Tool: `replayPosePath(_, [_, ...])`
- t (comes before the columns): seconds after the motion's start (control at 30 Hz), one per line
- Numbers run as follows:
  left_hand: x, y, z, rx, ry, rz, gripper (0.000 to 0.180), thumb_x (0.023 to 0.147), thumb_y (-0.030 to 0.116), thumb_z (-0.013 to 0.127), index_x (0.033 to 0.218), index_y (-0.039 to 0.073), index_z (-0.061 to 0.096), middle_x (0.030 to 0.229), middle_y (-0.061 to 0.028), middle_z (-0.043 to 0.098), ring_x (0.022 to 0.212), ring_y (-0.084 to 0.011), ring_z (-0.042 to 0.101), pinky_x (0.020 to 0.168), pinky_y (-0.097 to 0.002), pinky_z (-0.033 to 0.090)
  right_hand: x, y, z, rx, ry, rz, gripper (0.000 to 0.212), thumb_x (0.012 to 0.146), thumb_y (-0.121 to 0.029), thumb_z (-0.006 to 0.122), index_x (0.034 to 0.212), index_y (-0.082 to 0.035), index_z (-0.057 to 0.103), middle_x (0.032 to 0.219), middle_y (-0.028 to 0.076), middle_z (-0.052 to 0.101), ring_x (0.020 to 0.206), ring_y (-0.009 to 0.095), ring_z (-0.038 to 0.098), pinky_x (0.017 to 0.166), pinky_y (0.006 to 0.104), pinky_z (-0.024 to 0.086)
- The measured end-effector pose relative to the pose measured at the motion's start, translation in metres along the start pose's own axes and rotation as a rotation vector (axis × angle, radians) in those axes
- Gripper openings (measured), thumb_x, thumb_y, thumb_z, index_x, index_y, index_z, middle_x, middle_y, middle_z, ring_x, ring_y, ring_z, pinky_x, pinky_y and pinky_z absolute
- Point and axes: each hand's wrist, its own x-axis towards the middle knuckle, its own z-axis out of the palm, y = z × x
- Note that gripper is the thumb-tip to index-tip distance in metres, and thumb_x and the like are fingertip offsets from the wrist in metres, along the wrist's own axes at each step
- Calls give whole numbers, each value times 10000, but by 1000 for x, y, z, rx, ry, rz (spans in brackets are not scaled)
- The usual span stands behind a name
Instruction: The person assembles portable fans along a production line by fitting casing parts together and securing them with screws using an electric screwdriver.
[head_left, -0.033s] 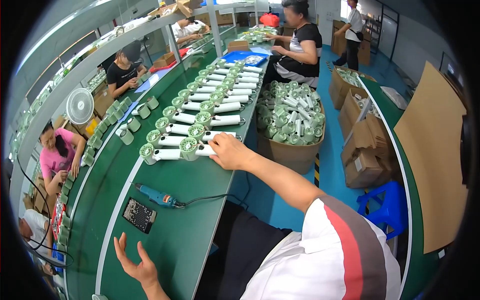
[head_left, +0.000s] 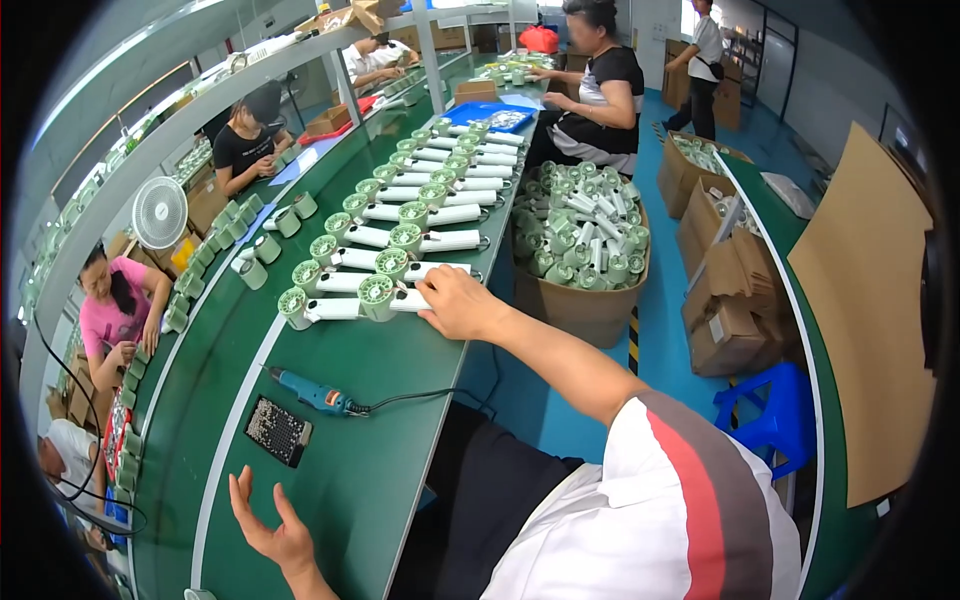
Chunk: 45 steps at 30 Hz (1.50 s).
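My right hand [head_left: 458,303] is closed around the white handle of the nearest handheld fan body [head_left: 377,296], which has a round pale green head. This fan body lies at the near end of two rows of similar fan bodies [head_left: 407,238] on the green bench. The covered end of its handle is hidden by my fingers. Lower left, my left hand [head_left: 275,530] is held palm up with its fingers apart, nothing in it. Beyond that hand lie a black tray of small screws [head_left: 278,430] and a teal electric screwdriver [head_left: 318,393] with a dark cord.
A big carton [head_left: 580,305] full of fan bodies stands right of the bench, with a blue stool [head_left: 775,415] nearer me. A blue tray [head_left: 490,116] sits past the rows. Co-workers sit along the far left and ahead; green housings [head_left: 185,285] line the left side.
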Motion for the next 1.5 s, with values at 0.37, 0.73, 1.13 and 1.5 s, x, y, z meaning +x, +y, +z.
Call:
replayPosePath(0.37, [-14, 90, -22, 126, -300, 63, 323, 748, 82, 848, 1040, 37, 717, 937, -130, 688, 849, -316, 665, 751, -408, 537, 1, -81, -24, 58, 190, -122, 346, 830, -143, 762, 1136, 5, 700, 1127, 198, 678, 1051, 379, 643, 913, 473, 537])
replayPosePath(0.73, [-71, -5, -150, 1145, 102, -636, 303, 894, 291, 748, 921, -8, 712, 935, -194, 673, 912, -376, 663, 782, -462, 560, -10, -181, -10, 609, 128, -413, 230, 879, 109, 677, 1100, 63, 723, 1112, 196, 693, 977, 333, 685, 839, 392, 564])
replayPosePath(1.13, [-31, -162, -261, 1040, -353, -1353, 447, 800, 301, 770, 1151, 23, 754, 1216, -186, 731, 1123, -342, 708, 967, -432, 559, -25, -295, -19, 1062, -19, -702, 247, 758, 70, 745, 999, 17, 732, 1012, 160, 717, 824, 302, 705, 707, 377, 572])
replayPosePath(1.5, [-13, -16, -89, -866, 431, -783, 351, 1027, 148, 640, 1267, -103, 596, 1156, -218, 714, 979, -292, 740, 831, -401, 631, 17, -331, -5, 967, 142, -357, 509, 774, -69, 851, 1225, 69, 659, 1041, 192, 722, 917, 345, 698, 788, 386, 569])
